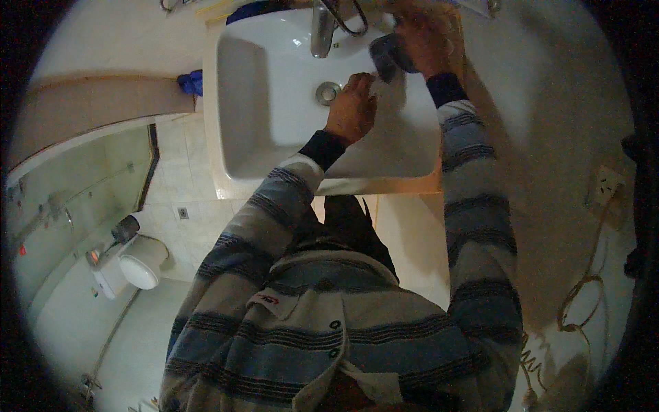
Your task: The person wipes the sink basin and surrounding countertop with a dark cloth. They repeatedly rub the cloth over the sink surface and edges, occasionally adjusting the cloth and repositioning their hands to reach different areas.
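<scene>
A white rectangular washbasin [247, 103] lies before me, with a metal faucet [322, 33] at its far side. My left hand [354, 108] hovers over the bowl, just right of the round metal drain [328, 93]. Its fingers are loosely bent and I see nothing held in them. At the basin's far right edge my right hand [422, 41] is closed around a dark grey object [383, 56]. Blur and shadow hide what that object is, and the fingers cover part of it. A dark cuff shows at each wrist.
Behind the faucet runs a dark looped hose [355, 31]. Blue cloth [190, 82] hangs left of the basin. Further left are a white toilet [139, 262] and a mirror or glass panel [103, 170]. The right wall carries a socket [607, 185] with a hanging cord [564, 309].
</scene>
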Action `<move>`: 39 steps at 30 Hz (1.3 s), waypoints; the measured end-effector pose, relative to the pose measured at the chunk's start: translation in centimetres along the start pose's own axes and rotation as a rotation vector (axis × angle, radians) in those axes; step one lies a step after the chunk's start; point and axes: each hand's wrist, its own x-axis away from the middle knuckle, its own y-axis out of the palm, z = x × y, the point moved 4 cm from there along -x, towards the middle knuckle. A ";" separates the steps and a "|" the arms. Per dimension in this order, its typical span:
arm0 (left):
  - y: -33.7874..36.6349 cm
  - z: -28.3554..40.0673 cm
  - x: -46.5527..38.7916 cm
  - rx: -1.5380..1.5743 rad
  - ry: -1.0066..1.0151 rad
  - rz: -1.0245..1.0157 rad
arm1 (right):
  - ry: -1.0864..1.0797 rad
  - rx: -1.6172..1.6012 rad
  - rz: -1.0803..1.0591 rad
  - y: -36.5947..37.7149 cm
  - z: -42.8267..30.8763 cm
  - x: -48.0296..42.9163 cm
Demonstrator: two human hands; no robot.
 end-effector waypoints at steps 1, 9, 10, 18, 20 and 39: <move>0.4 0.1 0.8 0.002 -0.020 -0.022 | 0.007 -0.007 0.023 -0.1 1.1 0.7; -0.7 1.7 6.3 -0.071 0.098 -0.171 | 0.475 0.091 -0.153 -2.7 -1.0 5.8; -1.0 2.0 6.5 -0.103 0.140 -0.173 | 0.484 0.105 -0.127 -3.4 -1.9 6.3; -4.6 2.1 9.2 -0.059 0.117 -0.280 | 0.222 0.528 -0.069 -6.8 -8.3 10.5; -6.4 1.5 10.5 -0.049 0.097 -0.299 | 0.186 0.374 -0.202 -7.5 -8.6 11.0; -23.8 -3.5 16.7 0.244 -0.131 0.181 | 0.802 -0.977 0.298 -3.4 -28.9 1.9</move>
